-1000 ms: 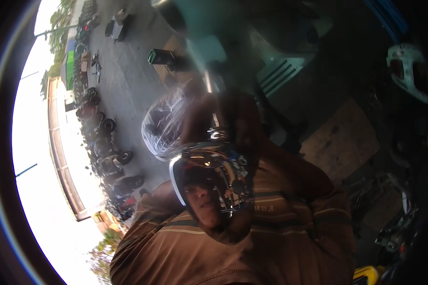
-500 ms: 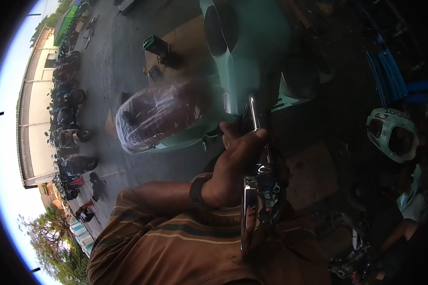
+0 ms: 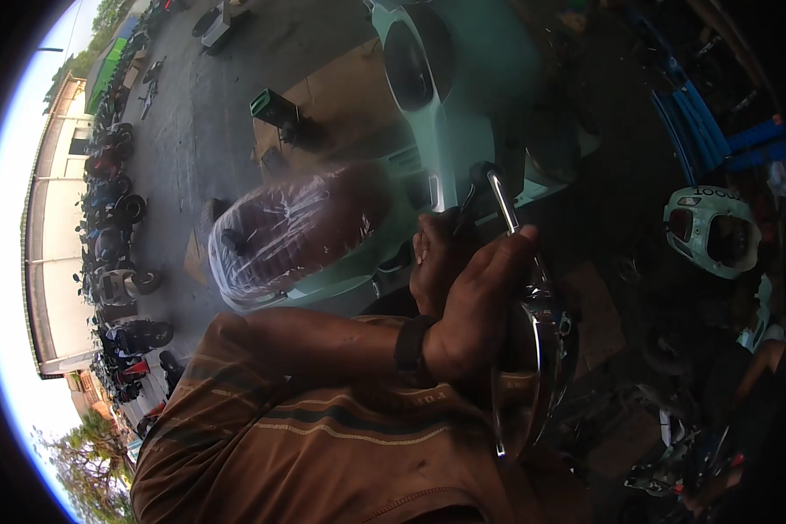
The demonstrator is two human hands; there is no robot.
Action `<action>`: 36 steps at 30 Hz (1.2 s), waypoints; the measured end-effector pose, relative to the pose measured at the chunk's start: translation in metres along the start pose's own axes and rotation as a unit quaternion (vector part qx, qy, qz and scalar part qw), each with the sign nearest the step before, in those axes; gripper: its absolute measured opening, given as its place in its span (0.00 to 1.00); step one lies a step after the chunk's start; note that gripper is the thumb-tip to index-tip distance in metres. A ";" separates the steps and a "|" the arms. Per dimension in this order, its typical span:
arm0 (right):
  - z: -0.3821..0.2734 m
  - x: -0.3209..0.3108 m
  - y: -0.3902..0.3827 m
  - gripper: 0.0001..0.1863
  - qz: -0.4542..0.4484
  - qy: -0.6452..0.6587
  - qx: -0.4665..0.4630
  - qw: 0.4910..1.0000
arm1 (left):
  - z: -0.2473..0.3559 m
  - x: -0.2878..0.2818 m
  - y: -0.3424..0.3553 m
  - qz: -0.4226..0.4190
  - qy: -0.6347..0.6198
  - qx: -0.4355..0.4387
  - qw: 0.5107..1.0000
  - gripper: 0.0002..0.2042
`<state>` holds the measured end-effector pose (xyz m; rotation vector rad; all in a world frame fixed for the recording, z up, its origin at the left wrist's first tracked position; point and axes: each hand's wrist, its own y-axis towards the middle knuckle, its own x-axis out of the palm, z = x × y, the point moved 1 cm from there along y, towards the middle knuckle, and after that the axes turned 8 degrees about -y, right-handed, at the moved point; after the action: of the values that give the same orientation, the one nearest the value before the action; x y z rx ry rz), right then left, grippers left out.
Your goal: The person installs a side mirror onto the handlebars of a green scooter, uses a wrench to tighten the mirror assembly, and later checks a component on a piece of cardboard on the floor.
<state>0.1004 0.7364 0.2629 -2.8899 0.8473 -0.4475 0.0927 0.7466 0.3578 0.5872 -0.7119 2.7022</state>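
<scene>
My left hand point(image 3: 485, 297), with a dark band on its wrist, is closed around a chrome tube point(image 3: 503, 203), its thumb lying along the metal. Below the hand, a curved chrome piece point(image 3: 546, 371) hangs in front of my brown striped shirt. Just beyond, my right hand point(image 3: 437, 262) is partly hidden behind the left one. Its fingers are curled beside a thin dark rod or cable point(image 3: 468, 205); what they grip is hidden. Ahead stands a mint-green scooter point(image 3: 424, 122), its brown seat point(image 3: 310, 223) wrapped in clear plastic.
A mint-green front cover point(image 3: 714, 231) sits at the right, near blue metal parts point(image 3: 690, 131). Cardboard point(image 3: 327, 92) with a green box point(image 3: 275, 108) lies beyond the seat. Motorcycles point(image 3: 118, 236) line the far left. Another person's arm point(image 3: 760, 371) shows at lower right.
My left hand has moved right with the chrome tube and the curved piece, which has turned. More of my right hand now shows behind it. The view has shifted slightly.
</scene>
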 end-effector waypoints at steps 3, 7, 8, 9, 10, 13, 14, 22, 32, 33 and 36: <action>0.000 0.018 0.000 0.09 0.040 0.013 -0.010 0.999 | -0.002 0.001 -0.001 -0.066 0.101 0.029 0.992 0.16; 0.003 0.037 0.006 0.11 0.116 0.085 -0.038 0.989 | -0.006 -0.003 -0.003 -0.099 0.103 0.083 0.986 0.18; 0.007 0.036 0.008 0.11 0.110 -0.100 -0.148 0.978 | -0.005 -0.010 -0.007 -0.114 0.144 0.083 0.979 0.17; 0.015 0.038 0.006 0.11 0.120 -0.135 -0.179 0.967 | -0.002 -0.020 -0.011 -0.128 0.188 0.084 0.970 0.16; 0.016 0.036 0.004 0.11 0.133 -0.159 -0.201 0.957 | 0.005 -0.015 -0.013 -0.130 0.187 0.058 0.972 0.18; -0.001 0.053 0.003 0.12 0.165 0.127 -0.065 0.976 | 0.007 -0.008 -0.010 -0.126 0.122 0.011 0.984 0.24; -0.007 0.050 0.003 0.12 0.171 0.165 -0.018 0.971 | 0.006 -0.006 -0.009 -0.133 0.112 0.005 0.985 0.25; -0.030 0.027 -0.001 0.17 0.129 0.165 0.108 0.972 | 0.015 0.005 0.007 -0.160 0.043 -0.077 0.983 0.29; 0.021 -0.062 -0.115 0.19 0.097 -0.208 0.078 0.970 | 0.053 -0.175 -0.005 -0.406 -0.102 -0.355 0.836 0.17; -0.003 -0.056 -0.120 0.18 0.062 -0.233 0.170 0.956 | 0.042 -0.198 0.003 -0.342 -0.126 -0.360 0.859 0.15; -0.018 -0.069 -0.123 0.18 0.139 -0.309 0.129 0.932 | 0.033 -0.229 0.020 -0.214 -0.178 -0.331 0.902 0.13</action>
<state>0.1021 0.8767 0.2842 -2.3766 0.9597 0.3424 0.2961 0.6744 0.2728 0.9210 -1.3314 1.8010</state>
